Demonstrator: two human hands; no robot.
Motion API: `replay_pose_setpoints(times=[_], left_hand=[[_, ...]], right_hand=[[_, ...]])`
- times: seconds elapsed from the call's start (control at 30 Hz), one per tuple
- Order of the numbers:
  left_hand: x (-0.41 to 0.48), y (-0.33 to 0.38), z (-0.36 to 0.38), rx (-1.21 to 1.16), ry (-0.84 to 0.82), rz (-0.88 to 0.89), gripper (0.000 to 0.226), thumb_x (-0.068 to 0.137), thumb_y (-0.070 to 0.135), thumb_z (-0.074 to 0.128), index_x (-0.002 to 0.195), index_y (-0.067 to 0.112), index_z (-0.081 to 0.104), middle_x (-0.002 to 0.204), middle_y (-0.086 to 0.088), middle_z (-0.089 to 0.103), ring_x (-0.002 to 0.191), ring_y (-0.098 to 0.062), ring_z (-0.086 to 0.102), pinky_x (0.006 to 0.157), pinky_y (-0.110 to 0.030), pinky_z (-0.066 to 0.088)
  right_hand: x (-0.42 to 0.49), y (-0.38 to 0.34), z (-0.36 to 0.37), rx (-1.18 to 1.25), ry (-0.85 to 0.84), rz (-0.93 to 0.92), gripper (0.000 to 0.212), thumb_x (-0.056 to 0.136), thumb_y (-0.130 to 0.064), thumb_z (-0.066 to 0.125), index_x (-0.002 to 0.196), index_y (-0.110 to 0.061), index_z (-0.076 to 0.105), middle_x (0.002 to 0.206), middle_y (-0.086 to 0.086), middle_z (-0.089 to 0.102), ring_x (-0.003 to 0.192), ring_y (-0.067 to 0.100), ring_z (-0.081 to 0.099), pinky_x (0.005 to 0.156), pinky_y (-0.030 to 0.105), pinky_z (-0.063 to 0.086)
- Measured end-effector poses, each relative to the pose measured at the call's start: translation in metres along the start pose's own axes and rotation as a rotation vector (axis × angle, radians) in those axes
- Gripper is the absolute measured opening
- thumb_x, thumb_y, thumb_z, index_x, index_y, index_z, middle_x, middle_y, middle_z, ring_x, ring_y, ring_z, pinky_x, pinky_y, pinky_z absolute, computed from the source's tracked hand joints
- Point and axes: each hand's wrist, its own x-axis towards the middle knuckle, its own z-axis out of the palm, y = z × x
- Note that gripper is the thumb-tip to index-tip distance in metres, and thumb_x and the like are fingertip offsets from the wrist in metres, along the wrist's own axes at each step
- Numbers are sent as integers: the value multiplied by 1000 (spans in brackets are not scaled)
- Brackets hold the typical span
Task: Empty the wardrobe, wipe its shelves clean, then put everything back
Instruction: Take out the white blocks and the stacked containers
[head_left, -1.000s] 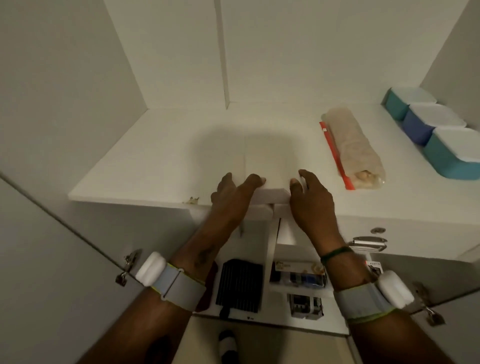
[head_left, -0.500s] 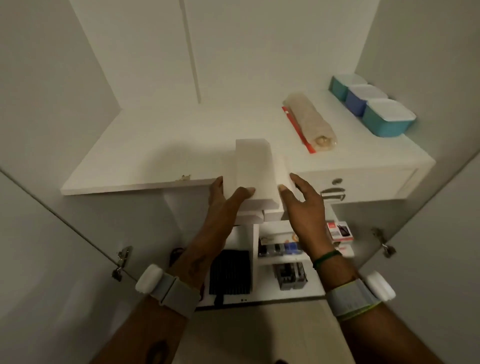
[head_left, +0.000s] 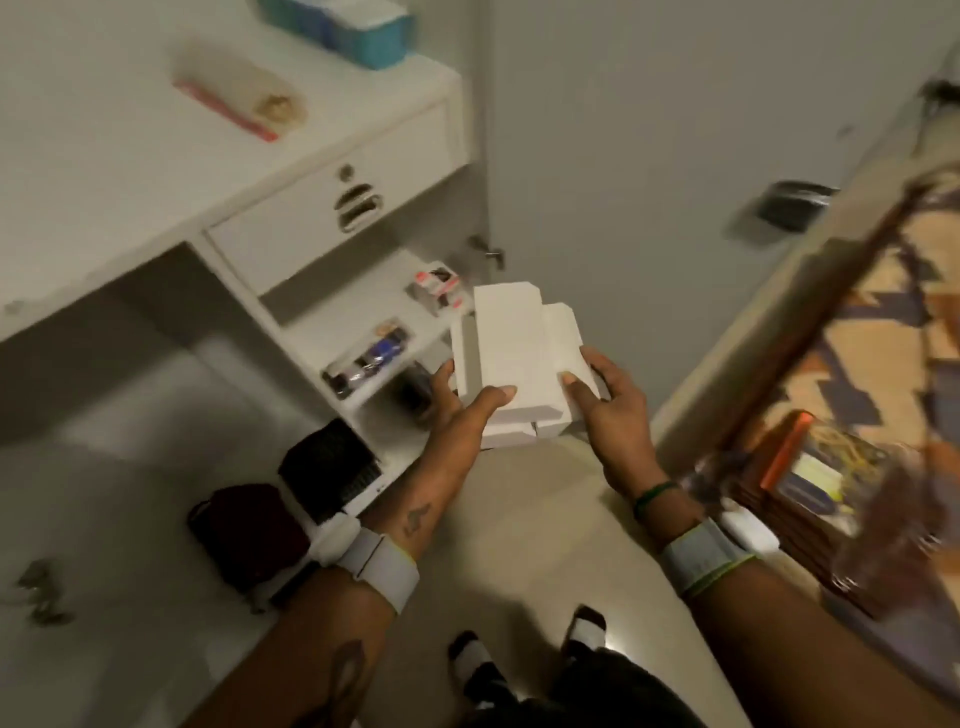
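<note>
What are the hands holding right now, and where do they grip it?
A stack of white boxes, held at its near end: the left hand grips the left side, the right hand the right side, thumbs on top.

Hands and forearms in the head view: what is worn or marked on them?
Both forearms are bare, with no sleeves. The left hand has a grey fabric wrist strap carrying a white rounded pod, and dark tattoos mark that forearm. The right hand has a matching grey strap edged in yellow-green, with its own white pod, plus a thin green bracelet nearer the hand.
</note>
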Motion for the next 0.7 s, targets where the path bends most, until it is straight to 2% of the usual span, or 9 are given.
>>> replay_pose_setpoints(times=[0.07, 0.1, 0.2, 0.3, 0.37, 0.43, 0.5, 0.57, 0.7], left_hand=[[-17, -16, 62, 57, -109, -5, 92, 69, 47, 78, 147, 41, 28, 124, 19, 63, 114, -10, 63, 98, -41, 54], [-18, -24, 66, 68, -114, -15, 90, 73, 44, 77, 147, 39, 27, 124, 19, 62, 113, -9, 63, 93, -35, 55], [-57, -58, 184, 161, -305, -12, 81, 84, 37, 74, 148, 38, 26, 129, 12, 61, 108, -6, 63, 77, -17, 52], [-79, -83, 244, 201, -398, -50, 91, 74, 47, 71, 150, 41, 21, 130, 14, 57, 111, -10, 61, 79, -21, 51], [-109, -111, 326, 255, -528, -59, 94, 71, 52, 72, 149, 44, 21, 131, 14, 55, 114, -11, 59, 84, -24, 52], [-122, -125, 365, 261, -570, -77, 96, 68, 56, 77, 147, 47, 24, 134, 14, 55, 116, -9, 59, 93, -29, 52], [-151, -147, 436, 284, -668, -55, 87, 74, 45, 80, 144, 44, 28, 132, 15, 55, 109, 5, 59, 91, -18, 51], [-170, -156, 475, 276, -730, -80, 83, 78, 33, 76, 143, 41, 25, 128, 19, 53, 98, 15, 59, 76, -5, 47], [-191, -179, 546, 356, -849, -121, 81, 89, 25, 73, 146, 42, 18, 132, 16, 51, 108, 4, 55, 79, -10, 44]], right_hand=[[-19, 15, -73, -32, 115, -6, 42, 92, -21, 73, 132, -16, 64, 134, -3, 63, 121, 11, 60, 91, 9, 48], [-25, 19, -79, -38, 98, 7, 40, 92, -20, 73, 130, -17, 64, 134, -2, 63, 121, 11, 60, 91, 9, 47], [-66, 49, -205, -8, 283, 48, 42, 91, -16, 73, 132, -18, 62, 136, -2, 61, 119, 6, 60, 102, 17, 47], [-93, 68, -271, -7, 382, 71, 44, 91, -14, 73, 134, -13, 62, 135, -3, 61, 120, 5, 57, 103, 14, 44], [-126, 84, -359, 12, 494, 102, 44, 91, -17, 73, 134, -15, 62, 136, -3, 60, 123, 10, 56, 107, 22, 46], [-142, 93, -401, 9, 553, 127, 45, 91, -20, 74, 134, -18, 61, 135, -6, 61, 123, 12, 57, 107, 31, 48], [-173, 104, -471, 24, 672, 164, 46, 91, -26, 75, 134, -23, 60, 134, -9, 61, 122, 12, 58, 105, 36, 50], [-193, 112, -506, 26, 751, 185, 46, 90, -31, 75, 134, -29, 60, 134, -11, 60, 121, 12, 58, 102, 38, 53], [-215, 129, -572, 82, 846, 225, 47, 90, -36, 74, 134, -35, 58, 131, -17, 60, 119, 10, 60, 99, 43, 55]])
